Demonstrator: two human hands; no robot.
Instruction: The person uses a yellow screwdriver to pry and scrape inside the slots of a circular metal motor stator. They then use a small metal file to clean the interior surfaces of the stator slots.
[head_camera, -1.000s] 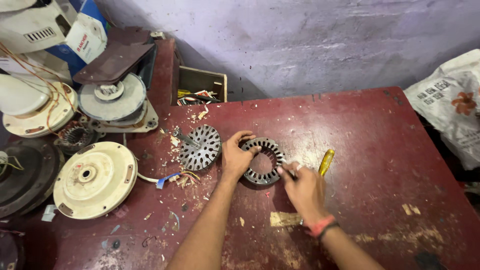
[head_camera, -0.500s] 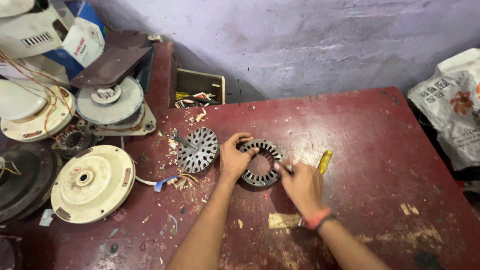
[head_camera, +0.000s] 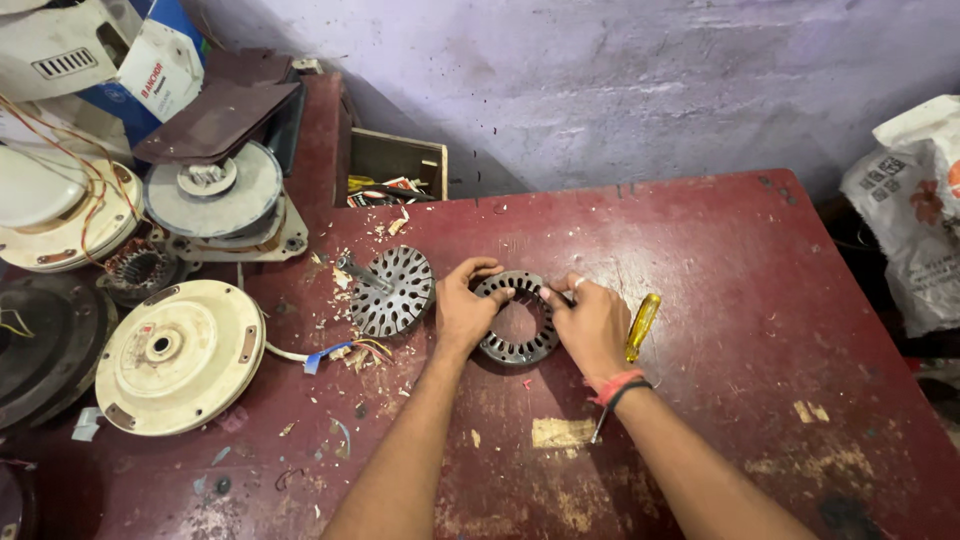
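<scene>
Both hands are working on the grey slotted metal stator ring (head_camera: 517, 318), which is lying flat near the middle of the worn dark-red surface (head_camera: 720, 250). The left hand (head_camera: 462, 312) is gripping the ring's left rim, its fingers curling over the top edge, while the right hand (head_camera: 592, 325) is pinching the ring's right rim. The step in hand looks like steadying and checking the bare core; any next move would call for a firm two-sided hold so it is not sliding. The ring is looking dull, toothed on its inner edge and empty of windings. Just left of the ring a round slotted metal rotor (head_camera: 392, 291) is resting; just right, a yellow-handled screwdriver (head_camera: 640, 328).
</scene>
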